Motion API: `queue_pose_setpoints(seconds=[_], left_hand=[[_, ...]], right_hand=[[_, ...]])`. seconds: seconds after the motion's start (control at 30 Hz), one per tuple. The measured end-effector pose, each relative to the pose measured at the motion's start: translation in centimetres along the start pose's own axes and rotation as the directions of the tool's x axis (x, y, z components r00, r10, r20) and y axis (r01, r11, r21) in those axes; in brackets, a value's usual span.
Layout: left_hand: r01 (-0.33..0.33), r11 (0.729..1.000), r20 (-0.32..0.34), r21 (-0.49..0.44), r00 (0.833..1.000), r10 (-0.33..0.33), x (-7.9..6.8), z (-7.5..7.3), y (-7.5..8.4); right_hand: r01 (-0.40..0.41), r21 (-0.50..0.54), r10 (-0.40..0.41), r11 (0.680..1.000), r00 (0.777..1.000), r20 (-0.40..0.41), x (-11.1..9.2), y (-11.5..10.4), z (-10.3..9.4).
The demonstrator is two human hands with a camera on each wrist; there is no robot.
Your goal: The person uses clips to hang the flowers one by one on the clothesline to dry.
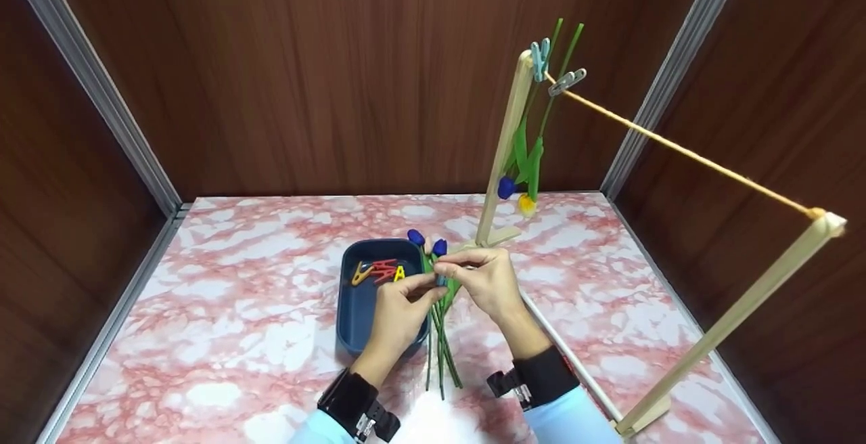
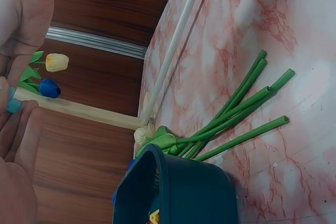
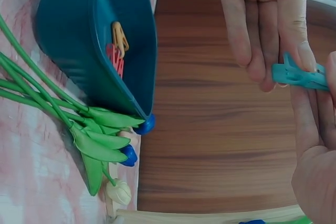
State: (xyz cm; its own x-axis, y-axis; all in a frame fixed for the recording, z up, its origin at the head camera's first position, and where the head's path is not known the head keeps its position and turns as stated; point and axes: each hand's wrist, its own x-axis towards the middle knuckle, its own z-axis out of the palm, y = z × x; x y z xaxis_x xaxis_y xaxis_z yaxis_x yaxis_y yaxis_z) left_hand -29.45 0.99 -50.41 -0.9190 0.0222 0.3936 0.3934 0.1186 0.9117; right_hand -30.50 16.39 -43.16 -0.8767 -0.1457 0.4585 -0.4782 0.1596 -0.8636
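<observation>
A teal clothespin [image 3: 300, 77] is held up between both hands, over the tulips [image 1: 440, 342] lying on the table. My left hand [image 1: 398, 314] pinches one end of it with thumb and fingers. From the other side, my right hand [image 1: 488, 284] pinches the opposite end. Close below the hands, the loose tulips have long green stems, with blue and pale heads at the far end. Left of them stands a dark blue bin [image 1: 358, 322] holding red clothespins [image 1: 383, 269], an orange clothespin [image 1: 360, 273] and a yellow clothespin [image 1: 399, 273].
A wooden frame [image 1: 507, 139] with an orange rope [image 1: 676, 146] strung between its posts stands on the right. A blue tulip [image 1: 507, 188] and a yellow tulip [image 1: 527, 204] hang head-down at its far end, by a light blue clothespin [image 1: 540, 59] and a grey clothespin [image 1: 567, 82].
</observation>
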Motion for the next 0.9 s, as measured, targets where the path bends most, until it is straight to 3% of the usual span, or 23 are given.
queue_pose_setpoints(seconds=[0.17, 0.23, 0.3, 0.37, 0.47, 0.57, 0.7, 0.8, 0.9], left_hand=[[0.003, 1.000, 0.100, 0.030, 0.995, -0.006, 0.5, -0.2, -0.6], [-0.013, 0.990, 0.188, 0.139, 0.982, -0.014, 0.6, -0.1, -1.1], [-0.100, 0.950, 0.299, 0.295, 0.954, 0.008, 0.7, 0.0, -1.7], [-0.227, 0.862, 0.404, 0.454, 0.914, 0.028, 0.7, 0.4, -2.1], [-0.390, 0.696, 0.510, 0.603, 0.859, 0.039, 0.9, 1.3, -2.5], [-0.474, 0.537, 0.556, 0.698, 0.831, 0.011, 1.3, 2.4, -2.7], [-0.547, 0.327, 0.586, 0.770, 0.810, -0.024, 2.1, 3.8, -3.3], [-0.585, 0.226, 0.608, 0.779, 0.793, -0.039, 2.5, 4.5, -4.0], [-0.618, 0.183, 0.636, 0.764, 0.769, -0.057, 2.4, 5.1, -4.7]], right_hand=[[0.036, 0.004, -0.036, 0.999, 0.999, -0.040, 0.1, 0.1, -0.4], [0.055, -0.006, -0.055, 0.998, 0.996, -0.069, 0.1, 0.2, -0.7], [0.068, -0.025, -0.071, 0.997, 0.992, -0.106, 0.2, 0.2, -1.0], [0.074, -0.046, -0.079, 0.996, 0.988, -0.131, 0.2, 0.4, -1.3], [0.075, -0.042, -0.080, 0.996, 0.987, -0.136, 0.1, 0.7, -1.7], [0.083, -0.019, -0.085, 0.996, 0.987, -0.136, 0.0, 1.1, -2.1], [0.098, 0.007, -0.095, 0.995, 0.983, -0.160, -0.2, 1.7, -2.5], [0.093, 0.013, -0.089, 0.996, 0.980, -0.177, -0.5, 2.1, -2.7], [0.073, 0.007, -0.071, 0.997, 0.979, -0.193, -0.8, 2.4, -2.9]])
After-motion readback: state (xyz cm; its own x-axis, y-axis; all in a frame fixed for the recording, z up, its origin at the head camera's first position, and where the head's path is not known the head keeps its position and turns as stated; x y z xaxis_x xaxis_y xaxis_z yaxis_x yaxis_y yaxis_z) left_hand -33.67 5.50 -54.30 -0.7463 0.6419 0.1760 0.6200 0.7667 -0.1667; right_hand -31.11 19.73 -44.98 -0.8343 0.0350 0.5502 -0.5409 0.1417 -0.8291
